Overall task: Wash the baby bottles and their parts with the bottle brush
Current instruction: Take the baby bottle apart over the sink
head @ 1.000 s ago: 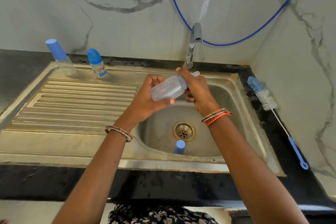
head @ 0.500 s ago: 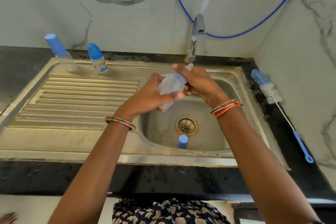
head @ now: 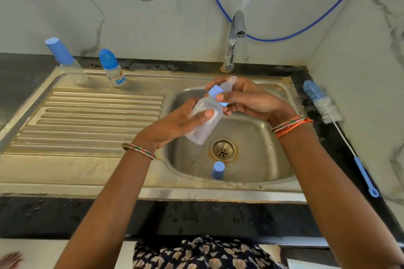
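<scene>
Three baby bottles total: one clear plastic bottle with a blue collar and teat [head: 205, 118] held tilted over the steel sink basin [head: 258, 137], plus two blue-capped clear bottles, a tall one [head: 65, 61] and a short printed one [head: 112, 67], upright at the back of the ribbed drainboard [head: 87, 120]. One loose blue cap [head: 218, 170] stands in the basin near the drain [head: 223, 149]. Left hand [head: 175, 124] cups the bottle body, thumb pressed on it; right hand [head: 247, 98] fingers curl around the collar (teat pokes out above). One blue-handled white-bristle bottle brush [head: 328, 111] lies untouched on the black counter right of the sink. Steel tap [head: 234, 39] behind the hands.
</scene>
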`<state>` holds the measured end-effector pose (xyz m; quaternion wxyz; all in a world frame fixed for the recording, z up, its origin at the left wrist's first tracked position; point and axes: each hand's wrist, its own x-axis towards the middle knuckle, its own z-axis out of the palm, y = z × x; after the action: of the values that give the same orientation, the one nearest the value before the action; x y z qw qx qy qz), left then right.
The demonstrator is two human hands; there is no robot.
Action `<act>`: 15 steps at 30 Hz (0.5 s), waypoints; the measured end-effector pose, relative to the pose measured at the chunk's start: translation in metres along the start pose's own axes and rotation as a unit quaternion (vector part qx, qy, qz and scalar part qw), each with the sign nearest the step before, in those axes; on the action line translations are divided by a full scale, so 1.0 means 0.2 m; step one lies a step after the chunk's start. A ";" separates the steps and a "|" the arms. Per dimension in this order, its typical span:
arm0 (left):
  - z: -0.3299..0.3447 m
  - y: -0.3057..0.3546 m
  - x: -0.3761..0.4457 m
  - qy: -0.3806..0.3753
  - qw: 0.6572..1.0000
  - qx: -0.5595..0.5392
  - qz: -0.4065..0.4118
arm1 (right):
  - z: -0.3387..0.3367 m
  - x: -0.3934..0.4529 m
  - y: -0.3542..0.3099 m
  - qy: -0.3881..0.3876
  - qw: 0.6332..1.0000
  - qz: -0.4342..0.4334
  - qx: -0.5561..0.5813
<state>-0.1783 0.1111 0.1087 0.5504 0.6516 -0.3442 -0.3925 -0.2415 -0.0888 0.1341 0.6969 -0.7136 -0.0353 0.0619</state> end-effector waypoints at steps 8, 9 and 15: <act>0.00 -0.12 0.14 0.048 0.998 -0.035 0.007 | 0.02 0.01 0.04 0.069 0.992 -0.015 -0.108; -0.02 -0.13 0.13 0.025 0.991 -0.129 -0.006 | -0.01 0.00 0.05 0.071 0.997 -0.024 -0.018; -0.04 -0.23 0.12 0.060 0.995 -0.072 -0.017 | -0.01 -0.03 0.19 0.159 0.983 -0.024 -0.084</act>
<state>-0.1596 0.1004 0.0613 0.6087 0.6383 -0.2707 -0.3857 -0.2475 -0.0927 0.0970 0.6322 -0.7695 0.0541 -0.0722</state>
